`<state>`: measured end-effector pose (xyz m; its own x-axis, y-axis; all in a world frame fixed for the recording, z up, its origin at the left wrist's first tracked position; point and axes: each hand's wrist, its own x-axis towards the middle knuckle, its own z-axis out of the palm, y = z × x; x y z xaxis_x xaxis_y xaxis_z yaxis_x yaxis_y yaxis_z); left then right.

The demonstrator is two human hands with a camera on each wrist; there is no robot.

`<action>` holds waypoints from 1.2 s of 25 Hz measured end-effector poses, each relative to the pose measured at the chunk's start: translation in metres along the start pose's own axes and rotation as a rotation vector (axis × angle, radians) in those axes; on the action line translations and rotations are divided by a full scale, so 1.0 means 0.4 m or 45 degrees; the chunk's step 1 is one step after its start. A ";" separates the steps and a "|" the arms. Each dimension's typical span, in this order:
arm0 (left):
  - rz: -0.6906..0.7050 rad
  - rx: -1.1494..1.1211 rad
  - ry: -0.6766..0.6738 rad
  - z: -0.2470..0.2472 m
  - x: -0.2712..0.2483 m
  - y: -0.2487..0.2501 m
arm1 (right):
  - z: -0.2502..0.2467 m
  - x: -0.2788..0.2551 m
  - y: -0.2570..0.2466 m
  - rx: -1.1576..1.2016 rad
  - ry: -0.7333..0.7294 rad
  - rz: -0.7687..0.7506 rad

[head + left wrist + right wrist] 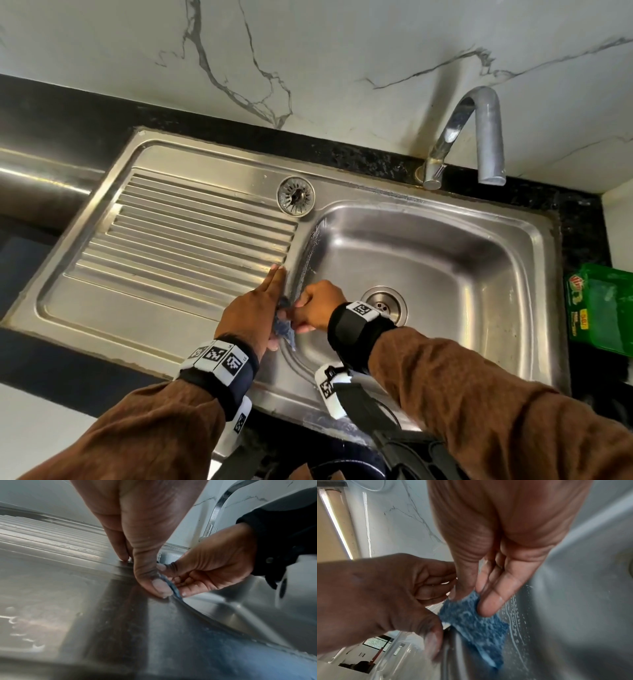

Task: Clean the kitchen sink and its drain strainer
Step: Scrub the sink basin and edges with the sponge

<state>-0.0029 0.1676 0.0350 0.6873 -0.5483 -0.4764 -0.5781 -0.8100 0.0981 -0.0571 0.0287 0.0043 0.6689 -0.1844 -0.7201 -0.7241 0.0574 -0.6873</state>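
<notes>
1. Right hand (317, 305) pinches a blue textured scrub pad (471, 622) between thumb and fingers, pressing it on the basin's left wall of the stainless steel sink (428, 274).
2. Left hand (251, 308) just beside it, fingers straight on the rim; thumb touches the pad.
3. Round metal drain strainer (295, 196) lies on the rim, well beyond both hands.

A curved chrome faucet (486, 137) stands well beyond the fingers (272, 281), off to their right, against a white marble wall (342, 51) veined with grey. A black speckled countertop (68, 113) runs along that wall. Far right of the fingers, a green packet (603, 308) lies on the counter's edge.
</notes>
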 end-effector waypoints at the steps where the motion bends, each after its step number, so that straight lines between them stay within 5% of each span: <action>1: -0.001 0.011 0.006 -0.002 0.002 0.000 | -0.006 0.008 -0.009 0.011 -0.008 -0.010; 5: -0.013 0.014 -0.048 -0.005 -0.003 0.003 | -0.054 0.099 -0.062 0.358 0.315 -0.081; 9: 0.004 0.023 -0.072 0.001 0.012 -0.007 | -0.012 0.020 0.023 -0.362 -0.207 0.032; 11: 0.008 0.040 -0.081 -0.001 0.014 -0.005 | -0.013 0.001 0.044 -0.106 -0.313 0.087; 14: -0.016 0.105 -0.086 -0.013 0.006 0.012 | -0.054 0.084 -0.012 0.438 0.042 0.059; 16: -0.033 0.151 -0.103 -0.025 -0.002 0.023 | -0.058 0.153 -0.045 0.384 0.285 -0.002; 19: -0.043 0.188 -0.137 -0.040 -0.006 0.039 | 0.004 0.092 -0.024 0.001 0.100 0.145; 22: -0.038 0.214 -0.123 -0.044 -0.006 0.046 | 0.019 0.026 -0.016 0.471 -0.249 0.486; 24: -0.039 0.228 -0.124 -0.045 -0.005 0.048 | -0.017 0.101 -0.031 1.054 -0.046 0.333; 26: -0.045 0.235 -0.137 -0.050 -0.005 0.049 | -0.068 0.196 -0.069 1.250 0.298 0.207; 28: -0.049 0.232 -0.147 -0.051 -0.006 0.049 | -0.064 0.230 -0.025 0.881 0.311 0.208; 30: -0.044 0.222 -0.140 -0.048 -0.004 0.047 | -0.023 0.175 0.048 0.530 -0.045 0.324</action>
<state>-0.0066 0.1492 0.0543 0.6615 -0.4869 -0.5704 -0.6288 -0.7746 -0.0680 -0.0257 0.0078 -0.0583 0.4899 -0.0803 -0.8681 -0.7416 0.4851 -0.4634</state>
